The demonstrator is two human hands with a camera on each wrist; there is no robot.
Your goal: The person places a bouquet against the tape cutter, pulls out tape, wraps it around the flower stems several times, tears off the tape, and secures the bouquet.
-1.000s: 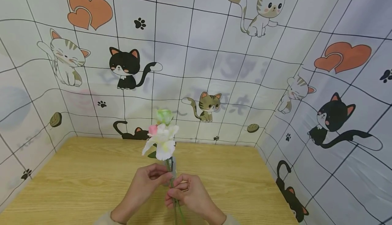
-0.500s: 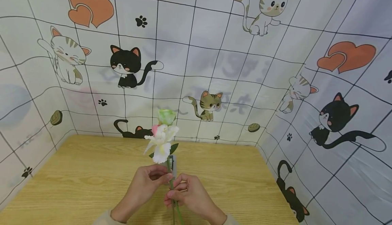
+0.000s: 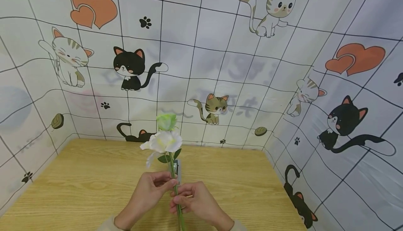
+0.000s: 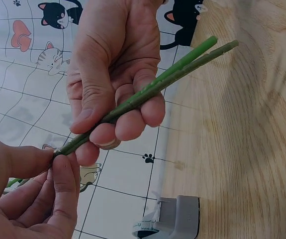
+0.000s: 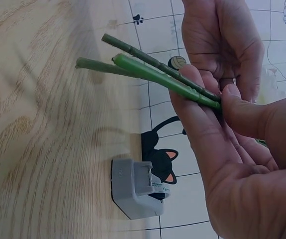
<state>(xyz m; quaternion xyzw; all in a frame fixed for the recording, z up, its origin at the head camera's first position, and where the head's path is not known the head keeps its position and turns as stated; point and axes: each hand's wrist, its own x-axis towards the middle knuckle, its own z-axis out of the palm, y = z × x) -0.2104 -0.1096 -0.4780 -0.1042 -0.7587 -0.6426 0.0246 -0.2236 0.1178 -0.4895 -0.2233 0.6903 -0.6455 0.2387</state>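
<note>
A small bunch of artificial-looking flowers stands upright between the hands in the head view: a white ruffled flower [image 3: 163, 142] below a pale green bloom [image 3: 167, 121], with dark green leaves [image 3: 164, 158]. My left hand [image 3: 154, 192] pinches the stems just under the leaves, between thumb and fingers. Lower down, my right hand [image 3: 199, 201] holds the same green stems [image 3: 180, 217] between its thumb and fingers. Three cut stem ends [image 5: 128, 64] jut out past the right hand in the right wrist view, slightly fanned.
Behind the stems, a grey tape dispenser [image 5: 125, 186] stands on the wood-grain table [image 3: 94, 175]. Cloth walls [image 3: 201, 59] printed with cats, hearts and grid lines enclose the table at the back and both sides.
The flower heads have turned, and the white flower now faces differently. A pink bloom seen earlier is hidden. Below the right hand, the stems have drawn closer together. Both hands have barely moved.
</note>
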